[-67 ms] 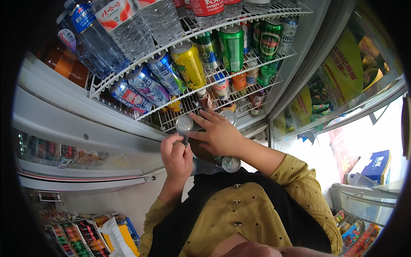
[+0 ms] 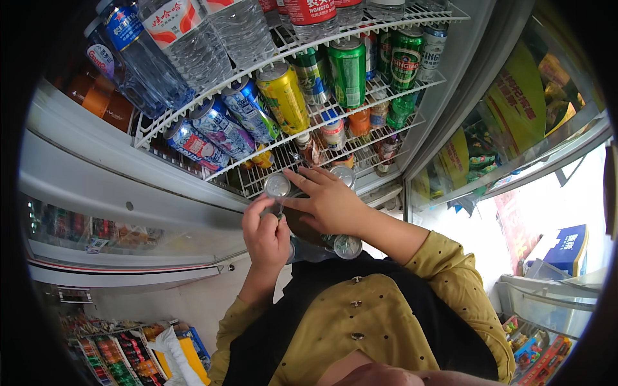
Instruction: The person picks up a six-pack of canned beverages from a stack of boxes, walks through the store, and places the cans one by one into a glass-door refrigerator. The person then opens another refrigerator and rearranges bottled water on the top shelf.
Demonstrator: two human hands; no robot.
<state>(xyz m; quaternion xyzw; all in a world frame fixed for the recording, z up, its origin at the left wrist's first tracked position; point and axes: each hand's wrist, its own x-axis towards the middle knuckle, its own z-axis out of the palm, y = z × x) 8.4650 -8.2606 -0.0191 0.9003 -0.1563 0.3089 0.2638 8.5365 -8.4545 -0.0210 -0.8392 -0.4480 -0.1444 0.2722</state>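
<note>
In front of my body, below the open fridge's shelves, is a pack of several drink cans, their silvery lids facing up. One can point(image 2: 277, 186) shows at the far left corner, another can point(image 2: 344, 175) at the far right, and a third can point(image 2: 347, 246) at the near right. My right hand point(image 2: 329, 201) lies across the top of the pack with its fingers spread. At the pack's left side, my left hand point(image 2: 265, 235) is closed in a pinch on clear plastic wrap point(image 2: 281, 207). The sides of the cans are mostly hidden.
White wire shelves point(image 2: 283, 55) hold water bottles point(image 2: 187, 45) above and drink cans below, including a yellow can point(image 2: 283, 96) and a green can point(image 2: 347, 72). Glass doors point(image 2: 122, 238) flank me. A blue box point(image 2: 570, 249) sits at the right, packaged goods point(image 2: 122, 354) at lower left.
The fingers of my left hand have shifted slightly upward at the plastic wrap. My right hand and the cans have stayed in place.
</note>
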